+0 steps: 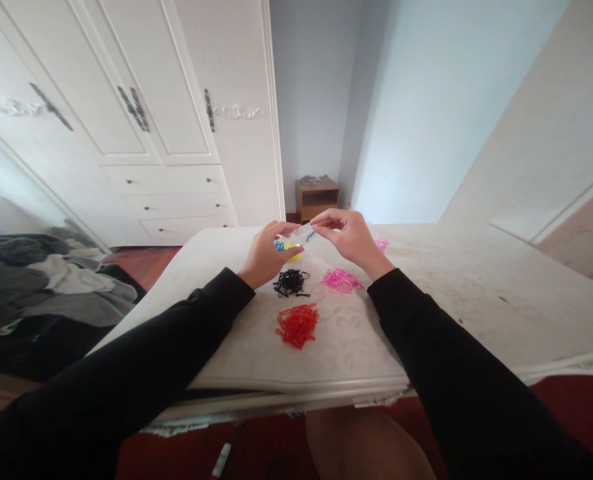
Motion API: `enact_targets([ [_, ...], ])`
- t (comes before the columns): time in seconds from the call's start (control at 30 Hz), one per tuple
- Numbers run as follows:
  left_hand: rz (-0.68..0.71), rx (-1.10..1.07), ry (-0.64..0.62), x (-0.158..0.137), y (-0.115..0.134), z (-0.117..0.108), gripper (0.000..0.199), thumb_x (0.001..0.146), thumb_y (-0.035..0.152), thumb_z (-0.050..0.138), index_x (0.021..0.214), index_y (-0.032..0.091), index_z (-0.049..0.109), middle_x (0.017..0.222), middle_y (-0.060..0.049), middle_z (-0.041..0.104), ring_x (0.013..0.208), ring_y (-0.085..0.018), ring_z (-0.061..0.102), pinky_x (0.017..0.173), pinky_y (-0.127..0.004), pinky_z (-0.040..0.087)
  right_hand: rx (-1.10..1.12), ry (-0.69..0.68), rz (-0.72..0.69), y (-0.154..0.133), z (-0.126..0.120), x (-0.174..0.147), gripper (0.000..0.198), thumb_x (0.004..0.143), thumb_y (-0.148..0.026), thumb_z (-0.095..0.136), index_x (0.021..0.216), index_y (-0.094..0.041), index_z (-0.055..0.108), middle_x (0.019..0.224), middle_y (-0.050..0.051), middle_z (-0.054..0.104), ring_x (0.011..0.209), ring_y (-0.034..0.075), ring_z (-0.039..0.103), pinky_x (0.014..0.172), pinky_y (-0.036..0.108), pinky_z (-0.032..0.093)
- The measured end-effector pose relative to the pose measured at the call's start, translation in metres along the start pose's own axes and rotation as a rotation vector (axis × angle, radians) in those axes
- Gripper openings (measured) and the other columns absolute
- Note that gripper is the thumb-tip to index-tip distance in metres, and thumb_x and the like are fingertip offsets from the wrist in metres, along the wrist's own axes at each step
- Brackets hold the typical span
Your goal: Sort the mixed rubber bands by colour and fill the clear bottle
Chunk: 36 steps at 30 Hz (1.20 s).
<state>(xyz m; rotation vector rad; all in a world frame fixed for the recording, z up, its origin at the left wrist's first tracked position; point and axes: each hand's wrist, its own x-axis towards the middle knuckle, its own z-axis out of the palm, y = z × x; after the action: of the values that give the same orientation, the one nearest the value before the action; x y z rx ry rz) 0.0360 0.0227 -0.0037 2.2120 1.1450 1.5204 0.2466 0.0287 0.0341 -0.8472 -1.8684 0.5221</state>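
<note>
Above the far part of the table, both hands hold a small clear plastic bag [302,235] with a bit of blue showing at its right end. My left hand [269,253] grips its left side between thumb and fingers. The fingertips of my right hand [349,233] pinch the right end. Below the hands lie a heap of black elastic bands [290,283], a heap of pink bands [342,280] and, nearest me, a heap of red bands [298,325]. Yellow pieces [293,252] and blue pieces [278,245] are partly hidden behind my left hand.
More pink pieces [381,245] show behind my right wrist on the white table [441,287]. Clothes [56,287] are piled at the left. A white wardrobe [176,133] and a small wooden cabinet [317,197] stand beyond. A white marker-like stick [221,460] lies below the table edge.
</note>
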Motion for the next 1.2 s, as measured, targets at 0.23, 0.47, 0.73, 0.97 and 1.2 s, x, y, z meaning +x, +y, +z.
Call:
enact_targets([
  [0.23, -0.160, -0.387, 0.135, 0.010, -0.009, -0.003, 0.031, 0.081, 0.025, 0.077, 0.109, 0.022, 0.064, 0.093, -0.002, 0.072, 0.086, -0.016, 0.070, 0.079, -0.034, 0.058, -0.117, 0.063, 0.037, 0.004, -0.022, 0.000, 0.013, 0.087, -0.031, 0.069, 0.087, -0.019, 0.073, 0.084, 0.005, 0.074, 0.079, 0.017, 0.065, 0.075, 0.033, 0.051],
  [0.47, -0.145, -0.403, 0.102, 0.008, -0.004, -0.002, 0.032, 0.078, 0.019, 0.077, 0.106, 0.022, 0.060, 0.093, -0.002, 0.072, 0.090, -0.018, 0.073, 0.082, -0.037, 0.062, -0.293, -0.482, 0.253, 0.014, -0.054, -0.020, 0.011, 0.079, -0.030, 0.075, 0.078, -0.020, 0.077, 0.074, 0.002, 0.074, 0.068, 0.017, 0.064, 0.062, 0.030, 0.046],
  [0.73, -0.052, -0.221, 0.088, 0.004, 0.006, -0.003, 0.035, 0.079, 0.025, 0.078, 0.111, 0.021, 0.063, 0.103, -0.005, 0.075, 0.098, -0.020, 0.073, 0.086, -0.038, 0.059, -0.389, -0.552, 0.220, 0.003, -0.052, -0.041, 0.015, 0.072, -0.020, 0.078, 0.086, -0.023, 0.084, 0.083, 0.002, 0.080, 0.068, 0.017, 0.066, 0.067, 0.030, 0.050],
  [0.97, -0.034, -0.158, 0.076, 0.003, 0.002, -0.002, 0.037, 0.079, 0.023, 0.081, 0.113, 0.020, 0.067, 0.104, -0.005, 0.076, 0.096, -0.019, 0.072, 0.086, -0.037, 0.057, -0.350, -0.470, 0.202, 0.008, -0.049, -0.043, 0.011, 0.073, -0.018, 0.076, 0.079, -0.022, 0.084, 0.079, 0.003, 0.080, 0.070, 0.018, 0.068, 0.064, 0.029, 0.049],
  [1.2, 0.088, 0.015, -0.031, -0.001, 0.003, -0.005, 0.036, 0.078, 0.019, 0.083, 0.112, 0.020, 0.073, 0.106, -0.005, 0.075, 0.095, -0.019, 0.069, 0.086, -0.036, 0.056, -0.241, -0.295, 0.219, 0.012, -0.062, -0.042, 0.013, 0.074, -0.029, 0.078, 0.078, -0.018, 0.083, 0.073, 0.005, 0.076, 0.064, 0.016, 0.062, 0.059, 0.029, 0.045],
])
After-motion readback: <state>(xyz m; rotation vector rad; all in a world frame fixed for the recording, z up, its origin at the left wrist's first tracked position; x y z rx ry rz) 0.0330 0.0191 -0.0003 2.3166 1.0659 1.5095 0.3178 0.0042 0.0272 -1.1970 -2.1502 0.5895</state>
